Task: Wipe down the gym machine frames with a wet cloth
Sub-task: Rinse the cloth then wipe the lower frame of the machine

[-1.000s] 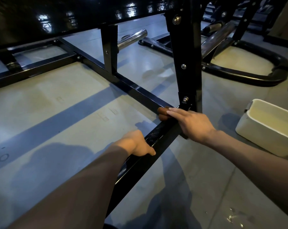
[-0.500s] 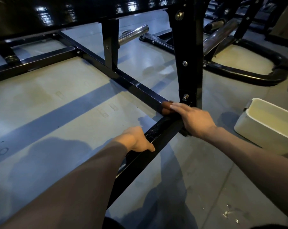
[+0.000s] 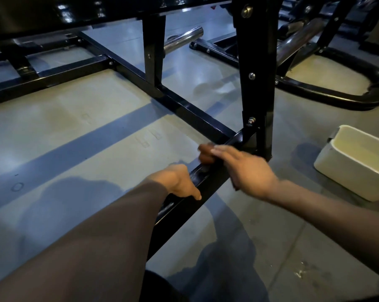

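Observation:
A black gym machine frame lies low over the floor; its near bar (image 3: 179, 212) runs from me to an upright post (image 3: 256, 62). My left hand (image 3: 177, 182) grips this bar, fingers curled over its far side and thumb on top. A little farther along, my right hand (image 3: 249, 171) lies across the bar, blurred by motion. Its straight fingers press a bunched brown cloth (image 3: 204, 154) onto the bar's top, short of the joint with the post.
A white rectangular tub (image 3: 341, 173) stands on the floor to the right. Beyond the post are a chrome bar (image 3: 184, 39) and another machine's curved black base (image 3: 347, 99). More black crossbars (image 3: 53, 73) run off to the left over the grey floor.
My right hand has slid the cloth back from the post joint along the bar toward my left hand. My left hand keeps its grip in the same spot.

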Motion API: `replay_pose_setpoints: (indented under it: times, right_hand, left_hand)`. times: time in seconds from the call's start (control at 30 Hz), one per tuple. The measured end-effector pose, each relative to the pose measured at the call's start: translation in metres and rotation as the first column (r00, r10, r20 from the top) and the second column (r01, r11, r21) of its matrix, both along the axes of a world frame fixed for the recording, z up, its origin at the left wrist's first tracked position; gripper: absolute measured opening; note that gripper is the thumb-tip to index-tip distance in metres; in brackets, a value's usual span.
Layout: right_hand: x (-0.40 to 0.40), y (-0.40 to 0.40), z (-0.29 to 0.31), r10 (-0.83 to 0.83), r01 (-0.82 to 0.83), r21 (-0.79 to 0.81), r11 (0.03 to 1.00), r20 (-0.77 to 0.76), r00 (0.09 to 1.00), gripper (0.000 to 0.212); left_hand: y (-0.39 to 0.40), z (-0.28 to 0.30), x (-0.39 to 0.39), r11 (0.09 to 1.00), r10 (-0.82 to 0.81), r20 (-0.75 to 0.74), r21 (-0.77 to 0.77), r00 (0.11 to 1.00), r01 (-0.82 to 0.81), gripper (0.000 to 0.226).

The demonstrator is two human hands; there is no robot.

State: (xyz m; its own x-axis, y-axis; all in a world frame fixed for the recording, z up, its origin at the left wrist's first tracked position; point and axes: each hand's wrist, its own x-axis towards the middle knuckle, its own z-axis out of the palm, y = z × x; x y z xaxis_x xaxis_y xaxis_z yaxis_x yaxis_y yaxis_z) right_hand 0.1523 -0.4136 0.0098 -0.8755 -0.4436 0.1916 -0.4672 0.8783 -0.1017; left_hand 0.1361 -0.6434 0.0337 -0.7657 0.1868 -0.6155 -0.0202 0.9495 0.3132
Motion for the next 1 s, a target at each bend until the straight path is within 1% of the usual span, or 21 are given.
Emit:
replay_pose_setpoints:
  times: [0.07, 0.1, 0.13, 0.17, 0.2, 0.23, 0.3, 0.33, 0.37, 0.4, 0.47, 0.53, 0.57, 0.6, 0.67, 0.73, 0.8, 0.83, 0.87, 0.9, 1.0]
  right_hand:
    - [-0.019, 0.013, 0.012, -0.205, 0.206, -0.032, 0.978, 0.047, 0.978, 0.061]
    - [-0.024, 0.014, 0.018, -0.277, 0.281, -0.051, 0.958, 0.08, 0.958, 0.053]
    - [-0.024, 0.01, 0.022, -0.311, 0.317, -0.06, 0.946, 0.094, 0.946, 0.048]
    - [-0.017, 0.001, 0.025, -0.303, 0.311, -0.065, 0.948, 0.102, 0.947, 0.047]
    - [-0.006, -0.011, 0.026, -0.256, 0.264, -0.063, 0.963, 0.108, 0.961, 0.047]
    - [0.008, -0.023, 0.023, -0.18, 0.186, -0.047, 0.981, 0.12, 0.976, 0.049]
    - [0.035, -0.04, 0.017, 0.027, -0.029, 0.007, 1.0, 0.145, 0.989, 0.055]
    - [0.039, -0.042, 0.014, 0.111, -0.117, 0.042, 0.992, 0.119, 0.987, 0.056]
    - [0.035, -0.038, 0.013, 0.151, -0.156, 0.076, 0.985, 0.075, 0.986, 0.058]
    - [0.024, -0.031, 0.013, 0.134, -0.137, 0.099, 0.986, 0.038, 0.99, 0.061]
    - [-0.002, -0.012, 0.016, -0.028, 0.024, 0.093, 0.995, 0.04, 0.999, 0.066]
    - [-0.019, -0.002, 0.025, -0.221, 0.219, 0.035, 0.975, 0.105, 0.97, 0.055]
    - [-0.021, -0.003, 0.028, -0.282, 0.282, 0.012, 0.959, 0.117, 0.952, 0.048]
    - [-0.018, -0.01, 0.03, -0.303, 0.304, 0.008, 0.953, 0.115, 0.946, 0.044]
    - [0.004, -0.031, 0.026, -0.224, 0.224, 0.016, 0.975, 0.137, 0.965, 0.045]
    - [0.029, -0.047, 0.02, -0.033, 0.027, 0.035, 0.999, 0.162, 0.986, 0.053]
    - [0.036, -0.042, 0.016, 0.122, -0.135, 0.107, 0.985, 0.119, 0.985, 0.068]
    - [0.028, -0.032, 0.017, 0.138, -0.15, 0.152, 0.977, 0.087, 0.987, 0.072]
    - [0.017, -0.022, 0.018, 0.109, -0.12, 0.177, 0.977, 0.074, 0.991, 0.072]
    - [0.006, -0.014, 0.021, 0.057, -0.068, 0.178, 0.982, 0.069, 0.996, 0.071]
    - [-0.017, -0.002, 0.032, -0.124, 0.106, 0.127, 0.986, 0.14, 0.982, 0.063]
  left_hand:
    - [0.0, 0.005, 0.002, 1.0, 0.012, 0.013, -0.001, 1.0, -0.012, 0.075]
    - [0.0, 0.006, 0.002, 1.0, 0.012, 0.02, 0.003, 1.0, -0.012, 0.075]
    - [0.0, 0.006, 0.002, 1.0, 0.014, 0.025, 0.008, 1.0, -0.014, 0.075]
    - [0.0, 0.006, 0.002, 1.0, 0.019, 0.03, 0.009, 0.999, -0.02, 0.075]
    - [0.0, 0.007, 0.002, 1.0, 0.02, 0.034, 0.014, 0.999, -0.02, 0.075]
    - [0.0, 0.008, 0.003, 1.0, 0.015, 0.03, 0.019, 0.999, -0.015, 0.075]
    - [0.002, 0.011, 0.004, 0.999, 0.0, 0.019, 0.041, 1.0, 0.0, 0.068]
    - [0.003, 0.012, 0.005, 0.999, -0.004, 0.022, 0.048, 1.0, 0.003, 0.065]
    - [0.003, 0.012, 0.005, 0.999, -0.005, 0.023, 0.047, 1.0, 0.004, 0.065]
    - [0.003, 0.013, 0.005, 0.999, 0.002, 0.023, 0.038, 1.0, -0.003, 0.068]
    - [0.002, 0.01, 0.004, 0.999, 0.033, 0.032, 0.021, 0.999, -0.034, 0.077]
    - [0.0, 0.009, 0.002, 0.999, 0.031, 0.042, 0.011, 0.999, -0.032, 0.078]
    - [0.001, 0.009, 0.001, 1.0, 0.025, 0.043, 0.005, 0.999, -0.025, 0.077]
    - [0.001, 0.009, 0.001, 1.0, 0.018, 0.038, -0.002, 0.999, -0.018, 0.077]
    - [0.002, 0.01, 0.002, 1.0, 0.01, 0.023, -0.017, 1.0, -0.01, 0.077]
    - [0.005, 0.012, 0.003, 1.0, -0.005, 0.019, -0.014, 1.0, 0.005, 0.067]
    - [0.012, 0.019, 0.006, 0.999, -0.05, 0.052, -0.016, 0.997, 0.051, 0.062]
    - [0.015, 0.026, 0.006, 0.996, -0.077, 0.067, -0.03, 0.995, 0.079, 0.062]
    - [0.018, 0.029, 0.005, 0.994, -0.097, 0.089, -0.044, 0.991, 0.101, 0.063]
    - [0.018, 0.031, 0.004, 0.992, -0.101, 0.102, -0.068, 0.99, 0.108, 0.064]
    - [0.014, 0.034, 0.004, 0.987, -0.096, 0.102, -0.118, 0.99, 0.108, 0.066]
